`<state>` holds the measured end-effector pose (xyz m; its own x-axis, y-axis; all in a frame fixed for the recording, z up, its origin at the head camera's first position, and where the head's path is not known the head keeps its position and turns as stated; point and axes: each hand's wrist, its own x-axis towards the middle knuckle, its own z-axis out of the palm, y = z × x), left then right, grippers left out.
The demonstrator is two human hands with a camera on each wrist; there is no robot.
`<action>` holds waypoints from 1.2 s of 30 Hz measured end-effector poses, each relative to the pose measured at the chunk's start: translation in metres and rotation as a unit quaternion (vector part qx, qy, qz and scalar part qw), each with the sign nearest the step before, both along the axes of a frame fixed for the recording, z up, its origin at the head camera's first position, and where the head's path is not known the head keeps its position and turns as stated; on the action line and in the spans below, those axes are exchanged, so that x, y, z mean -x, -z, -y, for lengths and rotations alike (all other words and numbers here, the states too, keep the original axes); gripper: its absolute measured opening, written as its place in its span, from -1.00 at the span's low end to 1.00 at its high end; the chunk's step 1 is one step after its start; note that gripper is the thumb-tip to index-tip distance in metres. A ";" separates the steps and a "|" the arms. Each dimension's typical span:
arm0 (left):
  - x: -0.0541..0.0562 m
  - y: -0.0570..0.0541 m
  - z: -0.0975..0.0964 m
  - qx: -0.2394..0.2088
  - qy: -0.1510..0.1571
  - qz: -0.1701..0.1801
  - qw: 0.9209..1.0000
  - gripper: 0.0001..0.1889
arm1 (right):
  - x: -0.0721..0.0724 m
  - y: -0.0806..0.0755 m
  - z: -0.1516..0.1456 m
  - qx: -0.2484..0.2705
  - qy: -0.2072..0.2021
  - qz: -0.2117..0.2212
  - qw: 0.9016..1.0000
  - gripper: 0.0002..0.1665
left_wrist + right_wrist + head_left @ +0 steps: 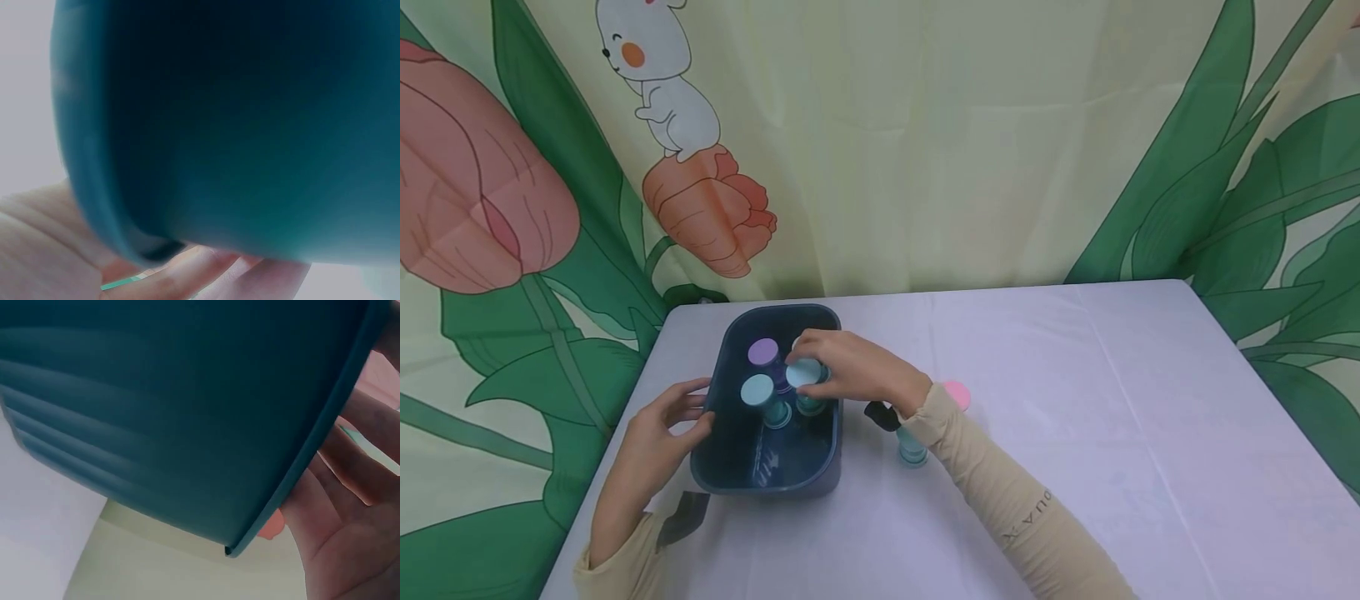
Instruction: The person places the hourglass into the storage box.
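A dark blue plastic bin [767, 487] stands on the table's left side. My left hand [658, 433] holds its left rim, thumb at the edge and fingers along the outer wall; the bin's side [262, 156] fills the left wrist view. Reaching over the right rim, my right hand [853, 367] grips a spool-shaped piece with a pale blue round top [803, 372] between thumb and fingers. Beside it in the bin are another pale-blue-topped piece [758, 392] and a purple-topped one [763, 352]. The right wrist view shows the bin's outer wall [187, 425], which hides the held piece.
Right of the bin, partly behind my right forearm, stand a teal piece [912, 450] and a pink-topped one [957, 393]. A white cloth covers the table [1097, 417]. Behind hangs a printed curtain [925, 167] with a rabbit, a carrot and leaves.
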<state>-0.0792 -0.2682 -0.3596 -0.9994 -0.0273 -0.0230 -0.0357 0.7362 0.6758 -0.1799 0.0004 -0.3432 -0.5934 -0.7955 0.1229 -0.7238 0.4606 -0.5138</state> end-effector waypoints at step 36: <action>0.000 0.000 0.000 0.000 -0.003 0.014 1.000 -0.44 | 0.000 0.004 0.025 -0.113 0.018 -0.044 0.992 -0.54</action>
